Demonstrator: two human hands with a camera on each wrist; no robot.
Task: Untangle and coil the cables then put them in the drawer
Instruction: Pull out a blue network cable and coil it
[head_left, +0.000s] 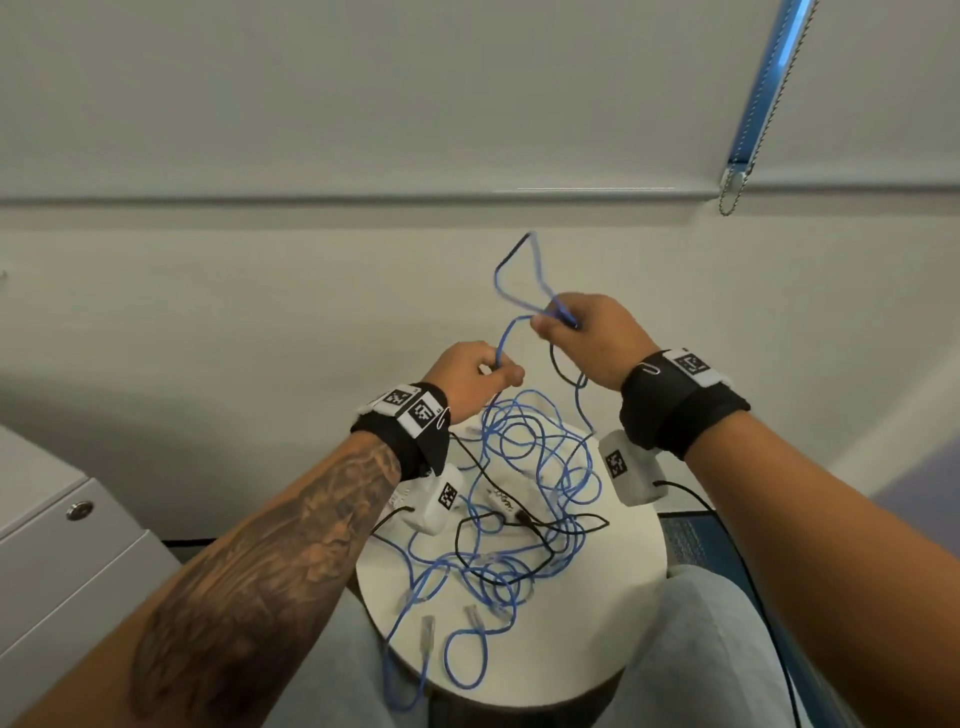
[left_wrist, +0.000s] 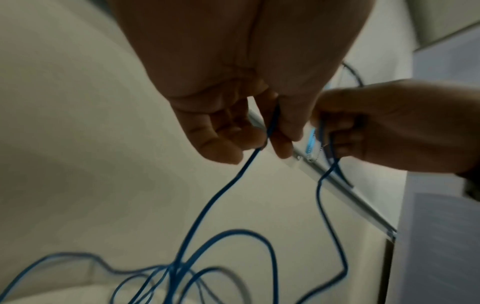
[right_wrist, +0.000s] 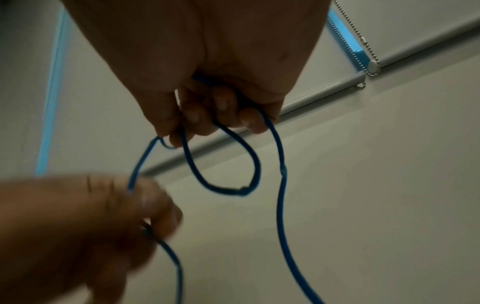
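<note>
A tangle of blue cable (head_left: 524, 499) mixed with a thin black cable (head_left: 511, 525) lies on a small round white table (head_left: 631, 571). Both hands are raised above it. My right hand (head_left: 576, 332) grips a small loop of blue cable (right_wrist: 223, 164) in its curled fingers; the loop (head_left: 519, 275) stands up above the fist. My left hand (head_left: 480, 371), lower and to the left, pinches the same blue strand (left_wrist: 233, 181) between thumb and fingers. From both hands the blue cable hangs down into the tangle. Clear plug ends (head_left: 426, 631) lie near the table's front edge.
A grey drawer cabinet (head_left: 57, 551) with a round lock (head_left: 79, 510) stands at the left, its drawers closed. A pale wall and a roller blind with a bead chain (head_left: 763, 104) are behind. My knees (head_left: 691, 649) sit under the table's near edge.
</note>
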